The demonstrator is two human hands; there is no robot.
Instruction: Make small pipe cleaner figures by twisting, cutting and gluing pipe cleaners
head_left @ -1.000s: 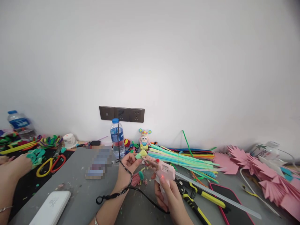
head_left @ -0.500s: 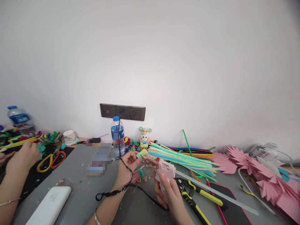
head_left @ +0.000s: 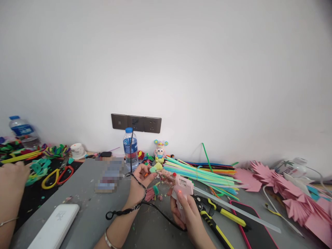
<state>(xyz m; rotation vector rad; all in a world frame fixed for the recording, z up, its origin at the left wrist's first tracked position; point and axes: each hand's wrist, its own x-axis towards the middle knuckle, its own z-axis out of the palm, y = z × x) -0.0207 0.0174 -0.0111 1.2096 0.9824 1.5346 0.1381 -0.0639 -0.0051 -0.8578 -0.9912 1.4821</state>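
Observation:
My right hand (head_left: 185, 211) is wrapped round the handle of a pink hot glue gun (head_left: 183, 186), its small light glowing red and a long clear glue stick (head_left: 238, 209) running out of its back. In my left hand (head_left: 141, 181), fingertips pinch a small yellow and mint-green fuzzy piece (head_left: 156, 168), right by the gun's dirty nozzle. The gun's black cord (head_left: 160, 211) loops over my left wrist. Below the nozzle lies a bundle of short pink fuzzy stems (head_left: 150, 194) with a green tie. Whether glue touches the piece is too small to tell.
Yellow-black pliers (head_left: 223, 214) and a red-edged phone (head_left: 256, 224) lie right of my hand. Behind are pipe cleaners (head_left: 202, 174), a figurine (head_left: 160, 152) and a water bottle (head_left: 130, 148). At left are a white power bank (head_left: 54, 226), scissors (head_left: 58, 176) and another person's hand (head_left: 14, 180).
My two hands hold nearly the same pose, the yellow-green piece still at the nozzle. At the left, the other person's hand has moved further left, uncovering green fuzzy loops.

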